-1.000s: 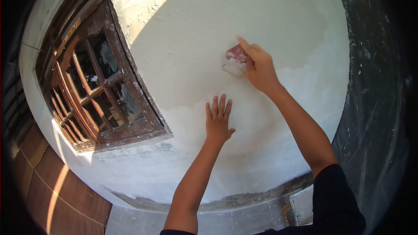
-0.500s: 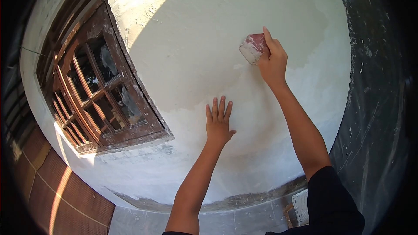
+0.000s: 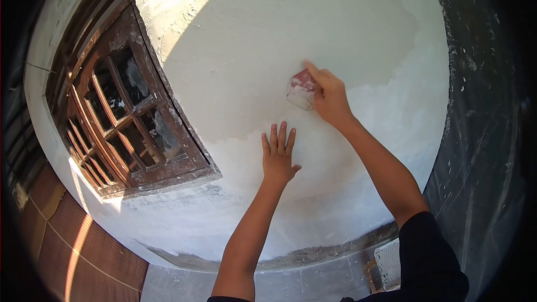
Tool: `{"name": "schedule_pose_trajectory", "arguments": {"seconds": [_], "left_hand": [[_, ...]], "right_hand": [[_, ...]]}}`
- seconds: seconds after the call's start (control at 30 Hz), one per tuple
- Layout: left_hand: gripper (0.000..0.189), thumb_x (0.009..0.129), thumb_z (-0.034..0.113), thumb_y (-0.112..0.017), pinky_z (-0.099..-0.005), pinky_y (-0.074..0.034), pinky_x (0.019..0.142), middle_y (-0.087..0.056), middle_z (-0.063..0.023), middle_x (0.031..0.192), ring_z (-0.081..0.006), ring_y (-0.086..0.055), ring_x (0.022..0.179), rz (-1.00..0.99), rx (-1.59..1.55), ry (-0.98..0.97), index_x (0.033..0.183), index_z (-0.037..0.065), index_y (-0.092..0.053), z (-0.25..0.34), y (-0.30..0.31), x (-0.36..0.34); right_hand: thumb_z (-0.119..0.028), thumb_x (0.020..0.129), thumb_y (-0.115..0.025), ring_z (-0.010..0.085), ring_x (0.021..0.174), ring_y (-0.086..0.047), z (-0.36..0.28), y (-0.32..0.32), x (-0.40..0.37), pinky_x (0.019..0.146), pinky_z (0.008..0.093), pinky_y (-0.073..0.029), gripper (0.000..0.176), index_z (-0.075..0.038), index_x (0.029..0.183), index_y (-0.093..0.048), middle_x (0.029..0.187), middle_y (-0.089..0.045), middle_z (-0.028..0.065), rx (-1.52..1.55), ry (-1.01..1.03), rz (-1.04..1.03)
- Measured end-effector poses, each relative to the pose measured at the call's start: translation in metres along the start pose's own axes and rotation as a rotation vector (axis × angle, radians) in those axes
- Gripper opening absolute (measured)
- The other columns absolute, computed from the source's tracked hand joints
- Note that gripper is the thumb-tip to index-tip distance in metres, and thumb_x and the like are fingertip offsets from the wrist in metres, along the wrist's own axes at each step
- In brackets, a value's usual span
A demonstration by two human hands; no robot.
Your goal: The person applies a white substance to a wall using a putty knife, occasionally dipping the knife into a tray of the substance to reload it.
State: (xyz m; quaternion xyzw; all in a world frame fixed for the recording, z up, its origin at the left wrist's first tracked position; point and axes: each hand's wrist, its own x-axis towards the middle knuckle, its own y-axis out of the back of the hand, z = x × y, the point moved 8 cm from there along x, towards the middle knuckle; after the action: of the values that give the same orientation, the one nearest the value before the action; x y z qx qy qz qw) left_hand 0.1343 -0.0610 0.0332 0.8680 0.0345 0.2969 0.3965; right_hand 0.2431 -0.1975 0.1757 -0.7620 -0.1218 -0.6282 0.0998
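My right hand (image 3: 332,98) grips a red putty scraper (image 3: 302,88) smeared with whitish filler, its flat face lying against the wall (image 3: 358,134). The index finger stretches along the scraper's upper edge. Lower and to the left, my left hand (image 3: 278,155) rests on the same wall with its fingers spread and nothing in them. Around the scraper a broad greyish damp-looking coat (image 3: 335,22) covers the upper wall, while the lower part is paler and whiter.
On the left a brown wooden window (image 3: 128,117) with glass panes is set in the wall. A dark scratched surface (image 3: 475,151) borders the right side. Below are grey floor tiles (image 3: 302,282), a whitish container-like object (image 3: 387,263) and brown woven panels (image 3: 72,240).
My right hand has drawn the scraper down and to the left across the wall, closer to my left hand. The left hand stays in nearly the same place.
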Motion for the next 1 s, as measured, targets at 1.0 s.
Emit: {"name": "schedule_pose_trajectory", "arguments": {"seconds": [1.0], "left_hand": [[0.117,0.072,0.062,-0.072,-0.0607,-0.002,0.117,0.003,-0.02,0.162,-0.0431,0.004,0.149,-0.005,-0.031,-0.009,0.157,0.01,-0.01,0.0,-0.001,0.001]], "right_hand": [[0.019,0.077,-0.048,0.0337,0.078,-0.059,-0.007,0.021,0.008,0.073,0.0384,-0.05,0.062,-0.005,0.134,-0.055,0.093,-0.058,0.016,-0.036,0.028,0.176]]}}
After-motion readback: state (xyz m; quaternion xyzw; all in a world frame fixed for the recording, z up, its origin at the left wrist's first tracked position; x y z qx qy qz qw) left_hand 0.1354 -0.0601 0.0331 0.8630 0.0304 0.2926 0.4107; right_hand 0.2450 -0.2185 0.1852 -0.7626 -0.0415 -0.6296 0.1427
